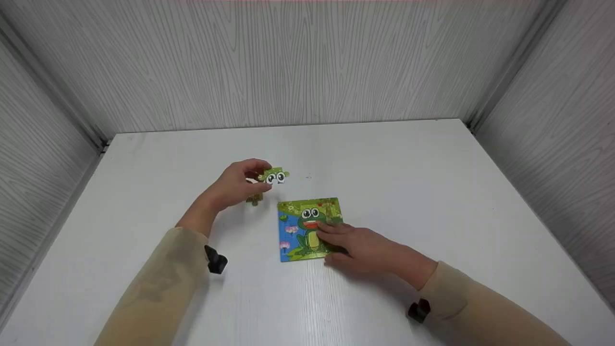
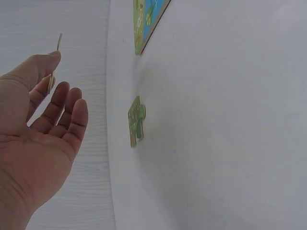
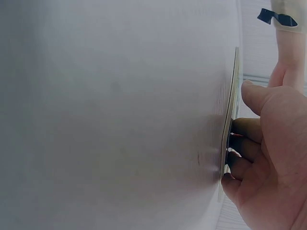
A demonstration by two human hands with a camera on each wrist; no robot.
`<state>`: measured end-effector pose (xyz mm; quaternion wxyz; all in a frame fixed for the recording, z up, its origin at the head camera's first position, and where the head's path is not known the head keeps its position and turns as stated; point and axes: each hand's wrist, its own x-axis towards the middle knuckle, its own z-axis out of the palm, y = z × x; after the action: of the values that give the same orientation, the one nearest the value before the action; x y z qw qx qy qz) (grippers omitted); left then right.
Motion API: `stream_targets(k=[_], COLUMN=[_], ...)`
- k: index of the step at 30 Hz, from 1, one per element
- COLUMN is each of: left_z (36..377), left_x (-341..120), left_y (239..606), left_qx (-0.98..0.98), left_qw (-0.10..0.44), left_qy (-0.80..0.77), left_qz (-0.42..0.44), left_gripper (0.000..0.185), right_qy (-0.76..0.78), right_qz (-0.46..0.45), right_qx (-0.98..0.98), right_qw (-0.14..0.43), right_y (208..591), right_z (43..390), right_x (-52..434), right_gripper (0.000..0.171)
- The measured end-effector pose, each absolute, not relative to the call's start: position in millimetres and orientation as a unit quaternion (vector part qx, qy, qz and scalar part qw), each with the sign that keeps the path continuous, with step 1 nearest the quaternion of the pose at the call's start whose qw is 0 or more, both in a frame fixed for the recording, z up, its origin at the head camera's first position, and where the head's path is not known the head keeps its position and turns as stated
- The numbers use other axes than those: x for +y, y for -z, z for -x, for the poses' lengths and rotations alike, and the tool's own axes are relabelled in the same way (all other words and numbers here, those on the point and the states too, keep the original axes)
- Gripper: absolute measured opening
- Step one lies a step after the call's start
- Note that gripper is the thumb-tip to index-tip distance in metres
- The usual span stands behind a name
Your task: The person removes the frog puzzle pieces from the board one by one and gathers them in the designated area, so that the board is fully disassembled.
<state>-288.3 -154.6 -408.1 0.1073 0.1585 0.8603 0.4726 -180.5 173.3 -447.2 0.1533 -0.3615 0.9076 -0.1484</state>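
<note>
From the head camera, the left hand (image 1: 239,184) is raised over the white table (image 1: 432,192), thumb and fingertips pinching a green cardboard puzzle piece printed with 2 cartoon frog eyes (image 1: 275,176). Just below that hand, a second small green puzzle piece (image 1: 254,199) lies flat on the table. To the right of it sits the square frog puzzle board (image 1: 307,229), showing a green frog, pink flowers and blue water. The right hand (image 1: 362,245) rests on the board's right side, fingers stretched out flat across the picture, holding nothing.

In the left wrist view, the left hand (image 2: 41,139) shows its palm with the fingers gently bent; the thin edge of the eye piece (image 2: 58,43) sticks up past the thumb tip. The small green piece (image 2: 136,120) lies on the table apart from the hand, and a corner of the board (image 2: 146,21) shows at the top edge.

In the right wrist view, the right hand (image 3: 268,148) presses its fingertips against the board (image 3: 231,120), seen edge-on, with the thumb extended beside it. The other arm's beige sleeve (image 3: 290,14) shows in the top corner.
</note>
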Motion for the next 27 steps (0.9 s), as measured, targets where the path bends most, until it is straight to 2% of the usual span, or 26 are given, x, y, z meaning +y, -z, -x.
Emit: stream_targets(k=[8,27], left_z=[288,280], left_x=[-190,-246], left_y=[407,418], left_qx=[0.867,0.882], left_qw=[0.096,0.089], left_qy=[-0.476,-0.454], left_qz=[-0.110,-0.087], left_gripper=[0.047,0.050], right_qy=[0.144,0.132], right_qz=[0.373,0.379], right_qx=[0.905,0.905], right_qw=[0.146,0.139], right_y=[448,448], right_z=[181,181], right_x=[173,175], right_gripper=[0.065,0.066])
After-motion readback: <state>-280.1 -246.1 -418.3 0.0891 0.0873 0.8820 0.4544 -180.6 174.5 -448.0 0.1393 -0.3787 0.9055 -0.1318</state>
